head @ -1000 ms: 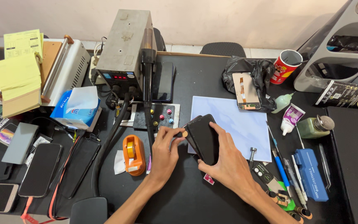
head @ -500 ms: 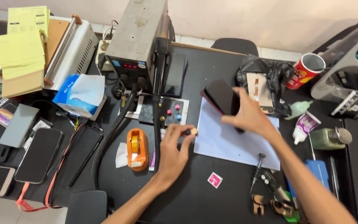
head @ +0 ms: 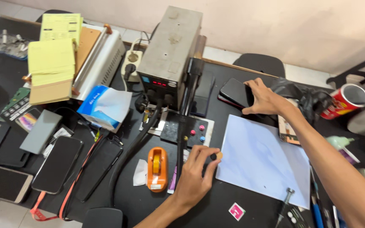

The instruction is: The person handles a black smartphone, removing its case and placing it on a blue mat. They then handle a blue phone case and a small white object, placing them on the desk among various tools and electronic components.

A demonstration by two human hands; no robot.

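- A dark phone (head: 236, 93) is pressed flat under the right hand (head: 266, 99) at the far side of the black surface (head: 216, 207), just right of the grey station (head: 170, 52) and left of a black bag (head: 305, 98).
- The phone's long axis runs from upper left to lower right, its near end hidden beneath the palm; a second, reddish edge shows below it (whether a case or another phone cannot be told).
- The right grip is spread wide, fingers laid over the phone's right end, thumb at its lower edge.
- The left hand (head: 194, 175) is set on the surface near the middle, beside the white sheet (head: 263, 159).
- The left grip is narrow: a small tan, round piece (head: 219, 156) is pinched between thumb and forefinger, right at the sheet's left edge; its kind is too small to make out.
- An orange tape dispenser (head: 157, 169) stands just left of the left hand, its long axis pointing away from the viewer.
- A black plate with pink and blue knobs (head: 193, 131) lies between the station and the left hand, partly crossed by a thick black hose (head: 142, 141).
- Several phones (head: 58, 163) lie face up at the left; the nearest one is cut off by the frame's edge.
- A red cup (head: 344, 101) stands at the right, past the bag.
- Tools at the lower right corner are cut off and covered in part by the right forearm.
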